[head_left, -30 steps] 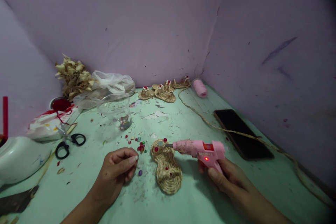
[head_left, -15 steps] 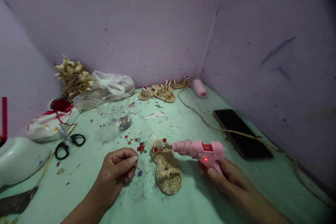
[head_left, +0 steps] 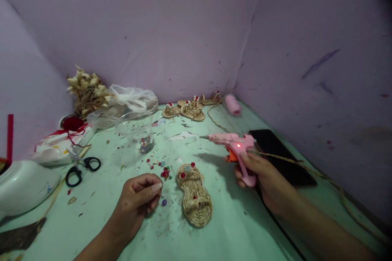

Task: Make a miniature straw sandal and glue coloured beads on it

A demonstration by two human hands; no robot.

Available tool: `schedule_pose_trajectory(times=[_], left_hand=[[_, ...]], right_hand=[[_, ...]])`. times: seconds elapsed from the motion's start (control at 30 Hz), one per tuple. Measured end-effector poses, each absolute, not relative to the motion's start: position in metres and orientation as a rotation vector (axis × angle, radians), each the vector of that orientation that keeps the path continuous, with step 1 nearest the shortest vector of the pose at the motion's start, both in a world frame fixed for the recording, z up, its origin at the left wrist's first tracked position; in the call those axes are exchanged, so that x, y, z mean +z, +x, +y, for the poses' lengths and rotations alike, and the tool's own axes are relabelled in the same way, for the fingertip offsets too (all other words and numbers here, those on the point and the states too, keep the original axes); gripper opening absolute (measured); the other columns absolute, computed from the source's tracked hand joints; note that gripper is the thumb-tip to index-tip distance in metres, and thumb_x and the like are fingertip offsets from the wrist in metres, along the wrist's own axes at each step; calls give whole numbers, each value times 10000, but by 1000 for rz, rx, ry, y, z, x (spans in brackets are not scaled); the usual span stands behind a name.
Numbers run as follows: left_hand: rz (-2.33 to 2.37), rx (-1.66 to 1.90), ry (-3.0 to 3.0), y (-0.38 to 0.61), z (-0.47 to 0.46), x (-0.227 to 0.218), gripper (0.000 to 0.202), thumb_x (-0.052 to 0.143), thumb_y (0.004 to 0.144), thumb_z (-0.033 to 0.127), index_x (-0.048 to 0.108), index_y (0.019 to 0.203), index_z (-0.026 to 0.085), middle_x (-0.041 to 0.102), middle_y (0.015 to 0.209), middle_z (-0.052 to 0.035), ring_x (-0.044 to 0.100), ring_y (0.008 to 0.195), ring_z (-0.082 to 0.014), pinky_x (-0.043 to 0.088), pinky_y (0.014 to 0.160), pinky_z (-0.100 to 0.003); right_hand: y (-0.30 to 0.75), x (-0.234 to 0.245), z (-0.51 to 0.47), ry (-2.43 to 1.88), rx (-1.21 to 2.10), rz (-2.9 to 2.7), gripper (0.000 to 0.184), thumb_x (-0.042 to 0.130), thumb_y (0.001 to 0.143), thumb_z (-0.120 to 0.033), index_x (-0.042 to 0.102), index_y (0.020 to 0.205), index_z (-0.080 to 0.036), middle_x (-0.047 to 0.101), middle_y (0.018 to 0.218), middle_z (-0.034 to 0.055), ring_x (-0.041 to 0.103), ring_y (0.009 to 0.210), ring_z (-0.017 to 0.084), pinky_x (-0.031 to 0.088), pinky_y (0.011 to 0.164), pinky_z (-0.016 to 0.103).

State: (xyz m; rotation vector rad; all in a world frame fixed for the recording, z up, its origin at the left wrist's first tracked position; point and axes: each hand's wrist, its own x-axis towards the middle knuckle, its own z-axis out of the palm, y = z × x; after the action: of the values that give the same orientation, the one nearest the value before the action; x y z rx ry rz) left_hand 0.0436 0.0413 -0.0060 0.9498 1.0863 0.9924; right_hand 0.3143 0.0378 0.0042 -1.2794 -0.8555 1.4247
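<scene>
A small woven straw sandal with red beads on it lies on the green table in front of me. My right hand grips a pink glue gun with its red light on, lifted above the table to the right of the sandal, nozzle pointing left. My left hand rests on the table left of the sandal, fingers pinched together; what they hold is too small to make out. Loose coloured beads lie between that hand and the sandal.
Black scissors, a clear plastic cup with beads, a plastic bag and dried husks sit at the left. Several finished sandals and a pink thread spool stand by the back wall. A black phone and straw cord lie at the right.
My right hand has lifted the glue gun off the sandal's top end and drawn it up and to the right. My left hand has stayed put.
</scene>
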Motion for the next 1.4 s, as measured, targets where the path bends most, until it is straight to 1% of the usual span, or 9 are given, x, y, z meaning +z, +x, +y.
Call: schedule_pose_trajectory(times=[0.17,0.3,0.37,0.47,0.57,0.73,1.0,1.23,1.4], left_hand=[[1090,980,952,43,42,-8,230,728,606,329,623,611,124,473,462,30,367,386,-40,200,376,-173],[1093,990,926,44,43,-7,228,735,598,322,625,607,123,498,483,23,383,385,-41,209,372,-171],[1102,986,899,47,41,-2,234,745,587,319,626,600,118,516,495,16,390,386,-37,212,373,-166],[1071,948,815,55,34,9,251,762,559,319,626,583,109,538,504,6,393,377,-27,211,377,-159],[973,891,723,65,25,18,257,765,554,323,625,576,109,550,513,2,382,349,-17,191,367,-161],[927,838,713,75,12,26,243,762,585,329,650,623,117,546,501,9,389,347,-14,186,373,-157],[922,808,803,76,12,31,299,763,583,385,681,667,109,525,480,16,387,357,-7,202,382,-144],[955,854,800,77,12,28,287,767,576,376,652,590,113,543,504,11,395,353,-14,201,382,-156],[977,855,892,77,12,24,330,725,613,436,670,606,111,513,448,15,345,339,-21,173,386,-179]], right_hand=[[304,6,92,-1475,1359,-779,170,574,747,-287,614,668,-141,547,530,2,519,449,100,477,484,233],[311,1,105,-1559,1193,-901,110,649,643,-201,619,553,-145,587,544,32,550,518,147,450,478,252],[315,6,98,-1583,1037,-959,31,679,583,-144,652,591,-154,629,654,50,575,637,181,442,521,254],[306,23,74,-1459,670,-1197,191,670,620,-167,694,807,-196,650,910,63,573,827,208,458,636,273],[275,38,42,-1262,701,-1454,91,607,724,-220,689,758,-203,665,782,42,592,712,176,466,593,272],[234,36,10,-965,982,-1628,99,626,719,-148,696,787,-163,625,704,40,568,612,137,451,531,245],[233,26,9,-839,895,-1602,154,594,723,-97,713,800,-158,636,678,58,582,608,139,454,523,237],[231,26,8,-899,793,-1599,107,618,686,-83,683,721,-161,623,632,28,567,545,120,448,472,210],[233,20,8,-787,723,-1670,216,582,705,-45,695,835,-175,626,695,47,590,590,131,478,504,221]])
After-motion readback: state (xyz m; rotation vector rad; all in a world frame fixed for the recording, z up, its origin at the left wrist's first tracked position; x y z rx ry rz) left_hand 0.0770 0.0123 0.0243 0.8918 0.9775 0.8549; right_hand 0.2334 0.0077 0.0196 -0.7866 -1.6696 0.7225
